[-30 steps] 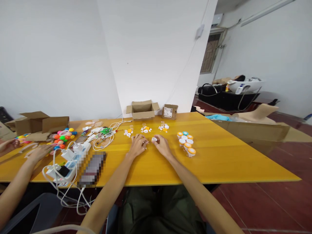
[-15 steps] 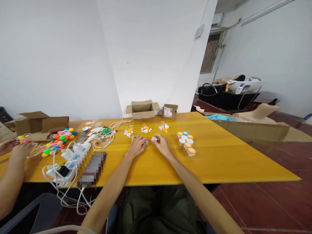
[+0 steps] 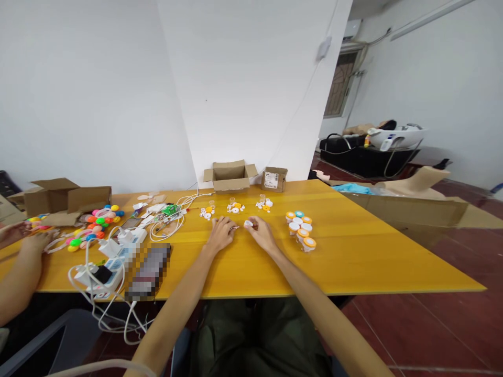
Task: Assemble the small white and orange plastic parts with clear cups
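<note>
My left hand (image 3: 220, 234) is low over the table, its fingers bent and closed on a small white plastic part (image 3: 234, 228) that peeks out at the fingertips. Close by on the right, my right hand (image 3: 261, 233) pinches a small whitish cup-like piece (image 3: 248, 224); its exact kind is too small to make out. A narrow gap separates the two hands. Beyond them lie three little groups of orange and white discs (image 3: 236, 208) and white bits, each with a small clear cup (image 3: 262, 198). To the right stand several small tubs with orange, white or blue lids (image 3: 297, 221).
Two cardboard boxes, one open (image 3: 231, 184) and one smaller (image 3: 274, 179), stand by the wall. On the left are a power strip (image 3: 113, 269) with cables, a phone (image 3: 149, 272), a green circuit board (image 3: 170, 210) and colourful balls (image 3: 100, 222). Another person's hands (image 3: 35, 242) work there.
My hands stay nearly in place. The white part at my left fingertips shows a little less than before. The other person's arm has shifted slightly.
</note>
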Available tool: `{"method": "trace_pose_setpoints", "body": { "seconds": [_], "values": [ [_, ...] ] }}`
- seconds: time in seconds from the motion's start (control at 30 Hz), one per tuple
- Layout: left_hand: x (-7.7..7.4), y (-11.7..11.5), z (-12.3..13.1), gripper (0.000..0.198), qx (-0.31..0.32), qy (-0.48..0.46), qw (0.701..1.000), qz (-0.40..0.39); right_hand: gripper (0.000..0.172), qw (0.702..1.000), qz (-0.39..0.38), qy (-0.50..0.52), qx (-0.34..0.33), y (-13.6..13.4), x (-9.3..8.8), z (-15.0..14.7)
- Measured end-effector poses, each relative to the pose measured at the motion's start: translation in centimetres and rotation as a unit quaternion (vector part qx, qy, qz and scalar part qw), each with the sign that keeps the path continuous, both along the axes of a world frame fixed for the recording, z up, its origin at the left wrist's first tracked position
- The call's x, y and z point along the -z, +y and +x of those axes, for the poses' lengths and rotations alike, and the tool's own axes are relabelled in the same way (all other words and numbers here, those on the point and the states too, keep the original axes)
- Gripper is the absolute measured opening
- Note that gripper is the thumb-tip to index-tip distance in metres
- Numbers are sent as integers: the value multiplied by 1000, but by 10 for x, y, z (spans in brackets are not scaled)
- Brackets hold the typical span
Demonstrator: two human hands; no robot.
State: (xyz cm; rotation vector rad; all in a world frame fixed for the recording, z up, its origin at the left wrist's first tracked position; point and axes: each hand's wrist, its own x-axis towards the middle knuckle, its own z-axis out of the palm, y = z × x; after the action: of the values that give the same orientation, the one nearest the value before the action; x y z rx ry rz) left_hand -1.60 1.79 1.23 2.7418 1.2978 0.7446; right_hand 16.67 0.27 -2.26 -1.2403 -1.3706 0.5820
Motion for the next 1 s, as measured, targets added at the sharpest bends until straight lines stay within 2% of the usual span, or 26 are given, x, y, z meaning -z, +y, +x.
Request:
{"method": "trace_pose_setpoints", "body": {
  "seconds": [0.17, 0.43, 0.67, 0.87, 1.0],
  "values": [
    [-3, -4, 2, 28, -3, 3, 1000, -5, 20, 1000, 8, -5, -4, 1, 2, 0],
    [-7, -6, 3, 20, 3, 0, 1000, -11, 20, 1000, 1, 7, -10, 2, 3, -1],
    [-10, -12, 6, 28, 25, -9, 1000, -5, 26, 997, -9, 47, -61, 3, 5, -1],
    [-6, -13, 10, 31, 34, -26, 999, -11, 32, 988, -25, 96, -114, 0, 0, -1],
    [-3, -11, 9, 30, 29, -33, 999, -17, 34, 986, -37, 93, -131, 0, -1, -1]
  ]
}}
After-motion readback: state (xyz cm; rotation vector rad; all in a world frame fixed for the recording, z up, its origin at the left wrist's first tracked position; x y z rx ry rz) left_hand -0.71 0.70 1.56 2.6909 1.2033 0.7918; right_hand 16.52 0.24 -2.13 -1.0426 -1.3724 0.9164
